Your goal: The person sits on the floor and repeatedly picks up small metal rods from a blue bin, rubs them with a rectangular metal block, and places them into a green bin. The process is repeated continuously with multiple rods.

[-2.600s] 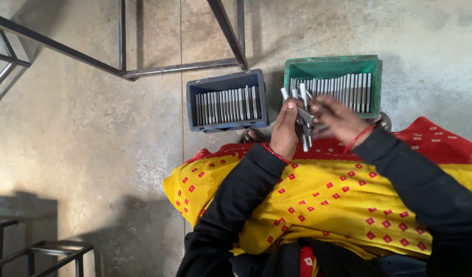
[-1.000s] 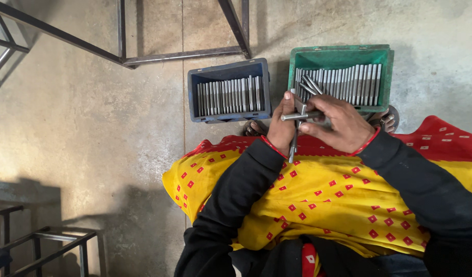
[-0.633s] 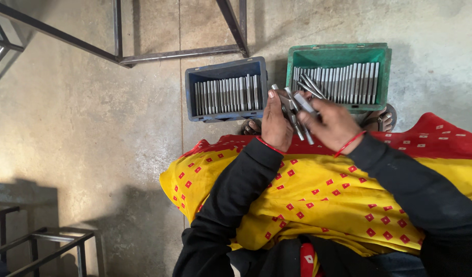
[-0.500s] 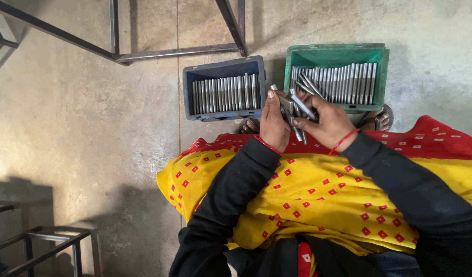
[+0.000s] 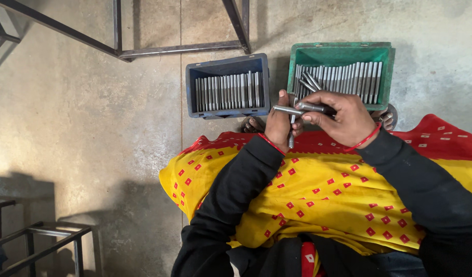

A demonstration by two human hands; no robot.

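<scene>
Steel pins (image 5: 297, 109), smooth and slender, are pinched crosswise between the left hand (image 5: 280, 124) and right hand (image 5: 343, 119), both closed on the bundle just over the lap, probably to sort them. Behind, a green plastic crate (image 5: 384, 64) and a blue crate (image 5: 192, 90) hold neat upright rows on the rough concrete floor (image 5: 92, 128).

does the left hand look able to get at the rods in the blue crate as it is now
Probably yes, though not freely. The blue crate is open-topped, just ahead of the left hand, with nothing between them. But that hand already grips metal rods, so its fingers are occupied. The right hand holds rods too.
</scene>
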